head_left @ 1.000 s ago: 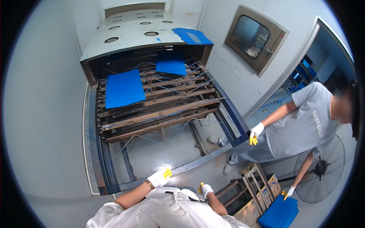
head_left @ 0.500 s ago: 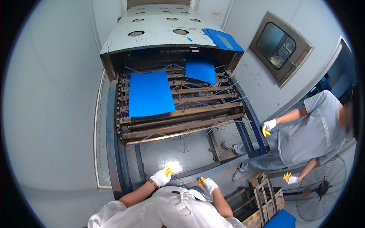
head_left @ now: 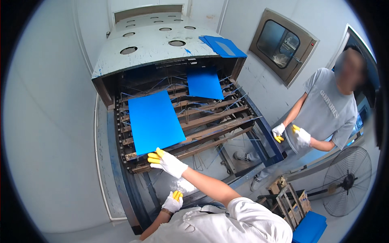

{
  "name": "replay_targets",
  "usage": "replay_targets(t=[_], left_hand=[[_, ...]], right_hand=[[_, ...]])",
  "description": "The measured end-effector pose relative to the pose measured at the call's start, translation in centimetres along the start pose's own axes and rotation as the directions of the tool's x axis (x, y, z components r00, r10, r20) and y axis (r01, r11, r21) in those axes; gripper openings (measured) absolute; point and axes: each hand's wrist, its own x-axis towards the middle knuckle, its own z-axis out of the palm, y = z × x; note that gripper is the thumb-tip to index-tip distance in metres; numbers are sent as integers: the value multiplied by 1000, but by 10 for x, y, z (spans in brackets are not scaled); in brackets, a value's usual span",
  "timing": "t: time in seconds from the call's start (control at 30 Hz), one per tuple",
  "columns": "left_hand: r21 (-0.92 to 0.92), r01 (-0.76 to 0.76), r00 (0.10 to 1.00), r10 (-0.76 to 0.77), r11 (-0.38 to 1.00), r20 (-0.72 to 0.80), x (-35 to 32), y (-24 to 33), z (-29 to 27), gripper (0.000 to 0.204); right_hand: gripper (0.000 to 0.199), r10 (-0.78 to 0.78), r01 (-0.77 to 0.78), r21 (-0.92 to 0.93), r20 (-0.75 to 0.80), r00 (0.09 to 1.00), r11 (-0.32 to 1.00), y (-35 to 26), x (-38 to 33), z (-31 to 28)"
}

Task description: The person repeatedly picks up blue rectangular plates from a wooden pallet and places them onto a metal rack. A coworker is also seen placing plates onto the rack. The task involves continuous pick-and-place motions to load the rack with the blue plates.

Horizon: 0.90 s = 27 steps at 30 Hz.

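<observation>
The machine (head_left: 133,56) filled the view from 12 o'clock down to centre, its slatted rack (head_left: 210,117) open below the grey top. A co-worker (head_left: 324,113) stood at 3 o'clock, a fan (head_left: 348,182) at 4.

I counted two loose blue sheets on the rack, the near sheet (head_left: 154,121) at centre and the far sheet (head_left: 204,83) toward 1 o'clock, plus one stack (head_left: 223,45) on the machine's top and another stack (head_left: 310,227) at 5.

The near sheet looked thin, light, fairly stiff and slick; I judged its near edge the place to pinch.

My right hand (head_left: 166,162) lay at that edge, fingers spread and gripping nothing. My left hand (head_left: 173,201) rested on the frame at 6; whether it gripped, I couldn't tell.
</observation>
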Motion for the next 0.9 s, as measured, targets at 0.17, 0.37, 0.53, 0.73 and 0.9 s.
replay_targets(t=[0.17,0.37,0.53,0.73,0.9], left_hand=[[-428,63,997,-80,902,-21,15,-38,0,29],[-949,91,906,-370,-300,204,-10,25,-5,32],[-946,180,928,-274,-269,254,-11,43,16,32],[-968,155,942,-267,-195,204,-42,50,33,34],[-964,71,934,-323,-255,154,-65,47,28,32]], right_hand=[[33,-182,178,-35,-222,958,983,-24,35,-1],[30,-318,273,-246,-168,933,930,-67,-22,14],[24,-176,138,-173,-226,958,975,-45,-52,-7],[29,-151,96,-191,-300,942,977,-21,-32,-28],[33,-183,164,-89,-288,940,982,-42,17,7]])
